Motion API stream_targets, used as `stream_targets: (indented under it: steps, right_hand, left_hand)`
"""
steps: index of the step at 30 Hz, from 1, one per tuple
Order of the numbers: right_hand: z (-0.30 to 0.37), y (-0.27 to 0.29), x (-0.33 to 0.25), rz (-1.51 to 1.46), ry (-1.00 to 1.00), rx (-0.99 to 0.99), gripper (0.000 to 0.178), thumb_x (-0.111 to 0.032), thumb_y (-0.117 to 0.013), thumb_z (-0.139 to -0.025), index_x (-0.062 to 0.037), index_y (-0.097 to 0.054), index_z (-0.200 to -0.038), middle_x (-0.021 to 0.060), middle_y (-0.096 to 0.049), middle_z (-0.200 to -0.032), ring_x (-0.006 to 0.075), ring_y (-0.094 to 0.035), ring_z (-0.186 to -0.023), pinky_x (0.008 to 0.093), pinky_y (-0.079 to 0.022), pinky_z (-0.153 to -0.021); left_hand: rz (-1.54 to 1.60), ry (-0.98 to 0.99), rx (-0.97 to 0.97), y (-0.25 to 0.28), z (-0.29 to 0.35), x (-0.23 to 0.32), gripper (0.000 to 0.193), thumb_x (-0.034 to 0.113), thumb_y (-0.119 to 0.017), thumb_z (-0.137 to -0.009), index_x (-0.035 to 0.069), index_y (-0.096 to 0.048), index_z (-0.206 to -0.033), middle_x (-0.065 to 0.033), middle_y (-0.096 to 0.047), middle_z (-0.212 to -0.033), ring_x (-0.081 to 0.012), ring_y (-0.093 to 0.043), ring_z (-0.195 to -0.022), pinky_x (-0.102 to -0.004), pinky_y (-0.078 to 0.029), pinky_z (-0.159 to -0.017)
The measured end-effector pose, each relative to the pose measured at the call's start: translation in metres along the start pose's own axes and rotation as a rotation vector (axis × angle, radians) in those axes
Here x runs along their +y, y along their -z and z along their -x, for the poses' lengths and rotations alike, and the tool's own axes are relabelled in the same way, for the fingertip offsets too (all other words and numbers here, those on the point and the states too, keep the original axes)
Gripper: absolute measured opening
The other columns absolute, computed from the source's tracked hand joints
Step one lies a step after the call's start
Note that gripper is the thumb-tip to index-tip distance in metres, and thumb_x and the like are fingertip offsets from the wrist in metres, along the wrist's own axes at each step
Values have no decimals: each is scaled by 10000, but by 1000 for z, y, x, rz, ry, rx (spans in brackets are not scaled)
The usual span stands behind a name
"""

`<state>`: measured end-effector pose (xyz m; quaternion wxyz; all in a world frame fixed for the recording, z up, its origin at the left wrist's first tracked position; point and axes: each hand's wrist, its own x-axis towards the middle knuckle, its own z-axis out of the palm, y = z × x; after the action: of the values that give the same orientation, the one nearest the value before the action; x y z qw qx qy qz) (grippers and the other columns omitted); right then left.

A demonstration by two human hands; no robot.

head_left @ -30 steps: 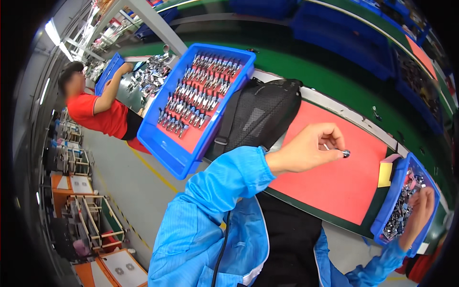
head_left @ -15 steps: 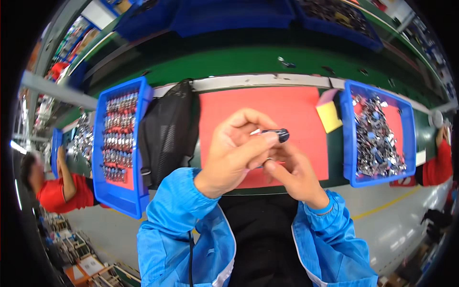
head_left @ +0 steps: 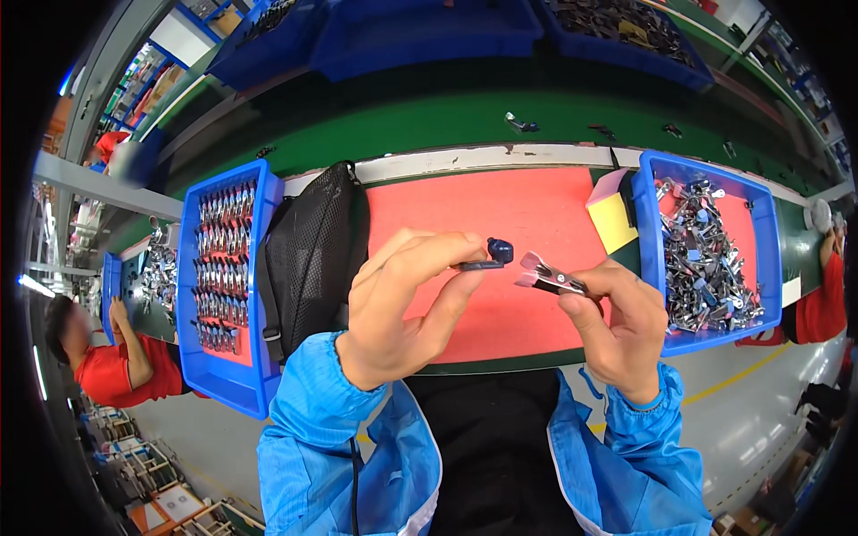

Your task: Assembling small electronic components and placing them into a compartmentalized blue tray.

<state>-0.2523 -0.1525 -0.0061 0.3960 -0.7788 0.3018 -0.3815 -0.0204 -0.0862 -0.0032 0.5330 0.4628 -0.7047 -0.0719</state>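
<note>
Over the red mat (head_left: 500, 332), my left hand (head_left: 398, 299) pinches a small dark blue plastic piece (head_left: 500, 251) between thumb and fingers. A rounded knob stands on one end of its flat stem. To its right, my right hand (head_left: 626, 317) grips a metal spring clip (head_left: 554, 276) by its rear end. The clip's wide, pinkish, flared end points left at the blue piece, with a small gap between them. My right thumb and index finger cover the clip's rear part.
On the left, a blue tray (head_left: 265, 322) holds rows of clips beside a black mesh bag (head_left: 313, 250). A blue tray (head_left: 655, 259) of jumbled clips stands right, by yellow sticky notes (head_left: 611, 223). Dark blue bins (head_left: 429, 40) line the back. People in red sit at both sides.
My hands have moved apart, the right one going right. The clip, mostly hidden before, now shows plainly in it. The blue piece in my left hand has shifted slightly left.
</note>
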Motion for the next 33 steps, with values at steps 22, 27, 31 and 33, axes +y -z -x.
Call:
stream_targets:
  steps: [22,27,31,33]
  right_hand:
    - [-8,-3,-2,157,305,-79,277,28,-833,-733,38,-685,-967,119,-659,-786,249,-602,-631,341,-473,-557]
    - [-9,-6,1,124,272,-87,284,25,-839,-722,38,-687,-962,119,-663,-795,246,-609,-639,338,-480,-558]
    - [-8,-11,-1,98,284,-28,279,20,-842,-720,34,-689,-953,119,-658,-788,248,-612,-639,340,-480,-547]
    - [-7,-14,0,122,291,-9,270,23,-841,-724,33,-690,-947,120,-655,-781,251,-611,-629,342,-479,-539]
  left_hand:
    - [-63,-97,-317,20,-12,10,396,-112,-802,-753,-36,-636,-1104,-177,-730,-955,-285,-716,-861,-346,-590,-721]
    - [82,125,-274,20,-2,10,352,-103,-794,-775,-43,-653,-1092,-188,-731,-992,-279,-723,-892,-343,-591,-757]
    - [160,165,-214,17,2,4,287,-92,-774,-812,-51,-673,-1077,-203,-727,-1039,-274,-729,-946,-339,-598,-809]
    - [208,233,-181,14,3,4,250,-85,-762,-829,-56,-684,-1065,-211,-722,-1060,-273,-728,-982,-337,-601,-833]
